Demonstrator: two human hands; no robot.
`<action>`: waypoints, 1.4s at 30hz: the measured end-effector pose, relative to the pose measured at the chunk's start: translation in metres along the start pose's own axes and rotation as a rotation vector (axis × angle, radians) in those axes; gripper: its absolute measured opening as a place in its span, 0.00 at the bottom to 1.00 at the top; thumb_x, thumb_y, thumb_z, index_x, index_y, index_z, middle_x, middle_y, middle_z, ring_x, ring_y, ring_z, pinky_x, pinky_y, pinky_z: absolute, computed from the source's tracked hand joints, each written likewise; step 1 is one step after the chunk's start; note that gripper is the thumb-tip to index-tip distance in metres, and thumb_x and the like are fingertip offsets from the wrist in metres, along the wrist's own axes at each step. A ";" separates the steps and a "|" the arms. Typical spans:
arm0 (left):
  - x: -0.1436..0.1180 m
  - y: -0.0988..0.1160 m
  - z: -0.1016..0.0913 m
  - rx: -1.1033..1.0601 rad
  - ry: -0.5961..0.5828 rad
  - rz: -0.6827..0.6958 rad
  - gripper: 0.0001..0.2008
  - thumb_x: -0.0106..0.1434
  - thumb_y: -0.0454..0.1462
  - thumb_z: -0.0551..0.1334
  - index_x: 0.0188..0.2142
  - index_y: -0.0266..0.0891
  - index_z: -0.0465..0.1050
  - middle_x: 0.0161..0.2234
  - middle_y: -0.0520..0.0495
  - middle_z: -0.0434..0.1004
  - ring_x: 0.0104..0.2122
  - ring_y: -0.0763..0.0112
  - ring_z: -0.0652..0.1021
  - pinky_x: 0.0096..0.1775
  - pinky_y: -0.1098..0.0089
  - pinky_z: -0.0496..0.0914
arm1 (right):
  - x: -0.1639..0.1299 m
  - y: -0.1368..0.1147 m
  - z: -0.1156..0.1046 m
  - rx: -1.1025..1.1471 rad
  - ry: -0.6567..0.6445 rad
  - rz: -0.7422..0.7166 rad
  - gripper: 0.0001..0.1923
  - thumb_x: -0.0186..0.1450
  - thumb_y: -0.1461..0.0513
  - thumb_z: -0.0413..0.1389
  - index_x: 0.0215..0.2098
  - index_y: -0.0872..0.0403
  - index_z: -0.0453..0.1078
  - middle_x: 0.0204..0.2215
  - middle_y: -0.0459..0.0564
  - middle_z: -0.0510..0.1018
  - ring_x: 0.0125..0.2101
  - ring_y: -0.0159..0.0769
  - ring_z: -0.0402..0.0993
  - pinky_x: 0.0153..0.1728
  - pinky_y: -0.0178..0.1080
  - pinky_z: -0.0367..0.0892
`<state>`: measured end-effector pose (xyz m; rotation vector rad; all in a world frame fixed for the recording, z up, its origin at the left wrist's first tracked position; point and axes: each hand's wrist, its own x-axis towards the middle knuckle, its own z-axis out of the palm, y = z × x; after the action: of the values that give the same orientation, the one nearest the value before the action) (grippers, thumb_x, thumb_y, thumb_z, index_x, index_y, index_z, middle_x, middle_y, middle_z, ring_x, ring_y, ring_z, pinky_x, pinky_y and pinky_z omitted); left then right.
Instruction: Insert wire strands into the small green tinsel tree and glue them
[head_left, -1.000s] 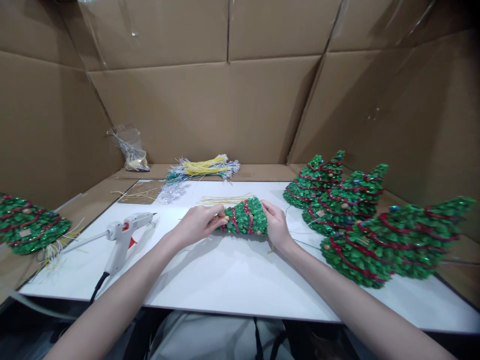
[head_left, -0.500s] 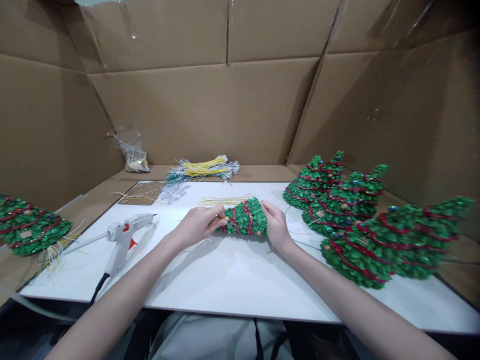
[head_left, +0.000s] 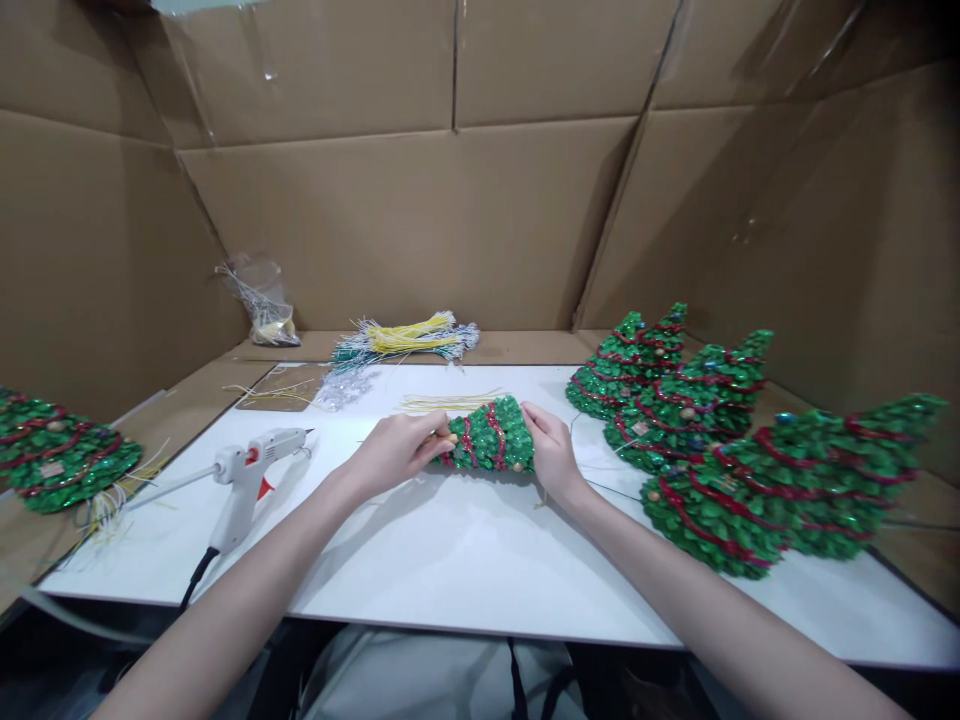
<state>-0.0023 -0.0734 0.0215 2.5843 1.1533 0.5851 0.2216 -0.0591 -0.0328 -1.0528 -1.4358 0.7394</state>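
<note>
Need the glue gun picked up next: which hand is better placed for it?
Probably the left hand: the glue gun lies on its side of the white board. The right hand grips the small tree, farther away.

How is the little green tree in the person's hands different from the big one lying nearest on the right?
The tree in the hands looks much smaller than the nearest tree on the right. The held tree is gripped at both ends, by the left hand and the right hand; the right tree lies untouched beside two others. The held tree's tip is hidden by the hands; the right tree's tip points away to the right. Both are green with red garlands and small beads.
</note>
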 end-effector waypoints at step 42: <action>0.000 0.002 -0.006 -0.067 -0.006 0.009 0.10 0.65 0.42 0.53 0.31 0.39 0.65 0.26 0.54 0.71 0.24 0.76 0.67 0.28 0.76 0.58 | 0.001 -0.003 -0.001 0.012 -0.012 0.023 0.18 0.60 0.52 0.49 0.19 0.53 0.55 0.17 0.42 0.56 0.22 0.30 0.51 0.23 0.34 0.50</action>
<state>-0.0042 -0.0742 0.0277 2.5344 1.1017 0.6072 0.2222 -0.0591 -0.0292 -1.0588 -1.4301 0.7707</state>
